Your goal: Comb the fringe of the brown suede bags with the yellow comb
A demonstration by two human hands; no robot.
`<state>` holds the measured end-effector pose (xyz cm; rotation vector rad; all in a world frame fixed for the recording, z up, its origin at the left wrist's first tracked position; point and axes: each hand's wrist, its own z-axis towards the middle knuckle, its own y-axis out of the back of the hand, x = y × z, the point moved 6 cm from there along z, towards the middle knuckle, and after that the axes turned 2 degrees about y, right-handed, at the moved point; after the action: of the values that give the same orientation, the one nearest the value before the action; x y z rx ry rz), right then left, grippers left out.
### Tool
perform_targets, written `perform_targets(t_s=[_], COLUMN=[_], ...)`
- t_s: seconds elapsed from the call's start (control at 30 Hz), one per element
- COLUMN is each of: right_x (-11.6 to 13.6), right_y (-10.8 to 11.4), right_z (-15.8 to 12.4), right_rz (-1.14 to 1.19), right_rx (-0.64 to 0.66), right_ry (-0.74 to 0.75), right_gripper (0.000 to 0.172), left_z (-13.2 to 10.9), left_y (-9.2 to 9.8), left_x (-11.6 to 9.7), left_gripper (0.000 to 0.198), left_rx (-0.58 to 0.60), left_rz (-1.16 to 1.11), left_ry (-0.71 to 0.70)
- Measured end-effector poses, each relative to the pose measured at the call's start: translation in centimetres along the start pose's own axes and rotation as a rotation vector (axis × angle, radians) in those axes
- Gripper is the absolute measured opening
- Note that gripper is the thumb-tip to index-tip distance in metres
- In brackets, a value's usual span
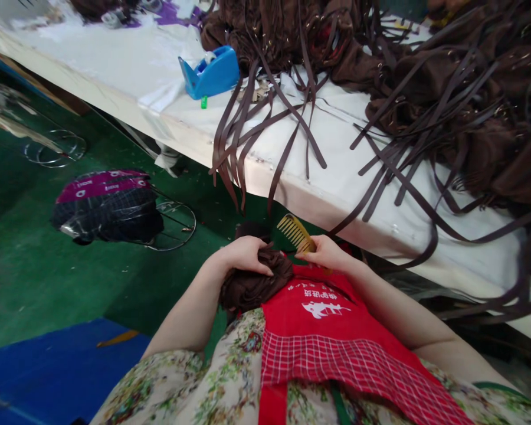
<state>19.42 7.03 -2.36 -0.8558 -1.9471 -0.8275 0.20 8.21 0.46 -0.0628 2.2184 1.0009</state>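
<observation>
My left hand is closed on a bunched dark brown fabric piece at my lap, its thumb lying over the top. What lies under the folds is hidden. My right hand grips a yellow wide-toothed comb by one end, with the teeth pointing left and toward the table. The comb is just right of the brown fabric, above my red apron. I cannot tell whether comb and fabric touch.
A white table runs across in front, heaped with brown bags whose straps hang over the edge. On it stands a blue tape dispenser. Left on the green floor are a covered stool and a blue panel.
</observation>
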Motion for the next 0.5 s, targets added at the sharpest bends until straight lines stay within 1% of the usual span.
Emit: perform_targets(t_s=[0.07,0.13,0.2,0.27,0.3,0.37,0.43,0.5], right_x=[0.4,0.7,0.7,0.4,0.1,-0.8,-1.5,-1.5], right_y=[-1.2,-2.4,-3.4,-3.9,-4.0,-3.7,-3.5,-3.6], right_z=[-0.3,-0.5,-0.7,-0.8,-0.9,-0.9,-0.9,-1.0], right_rz=[-0.042,-0.159,-0.283,-0.331,-0.316,-0.22,-0.084,0.014], right_rx=[0.084,0.114,0.131,0.166,0.189,0.229,0.28,0.334], right_ry=[0.04,0.099,0.152,0.17,0.154,0.07,-0.02,-0.032], right_gripper=[0.033,0.032,0.023,0.011,0.008,0.01,0.02,0.032], left_z=[0.6,1.4,2.2,2.7,2.9,3.0,2.9,2.8], left_y=[-0.4,-1.0,-1.7,-2.6,-2.9,-3.2,-3.1,-3.0], left_x=[0.8,1.6,2.4,3.1,3.2,3.3,3.2,3.2], left_gripper=[0.043,0.039,0.039,0.037,0.037,0.039,0.043,0.047], left_rx=[0.044,0.06,0.07,0.112,0.133,0.146,0.123,0.104], left_rz=[-0.203,-0.407,-0.563,-0.692,-0.754,-0.861,-0.938,-0.997], left_ry=[-0.059,-0.11,-0.113,-0.084,-0.077,-0.088,-0.107,-0.12])
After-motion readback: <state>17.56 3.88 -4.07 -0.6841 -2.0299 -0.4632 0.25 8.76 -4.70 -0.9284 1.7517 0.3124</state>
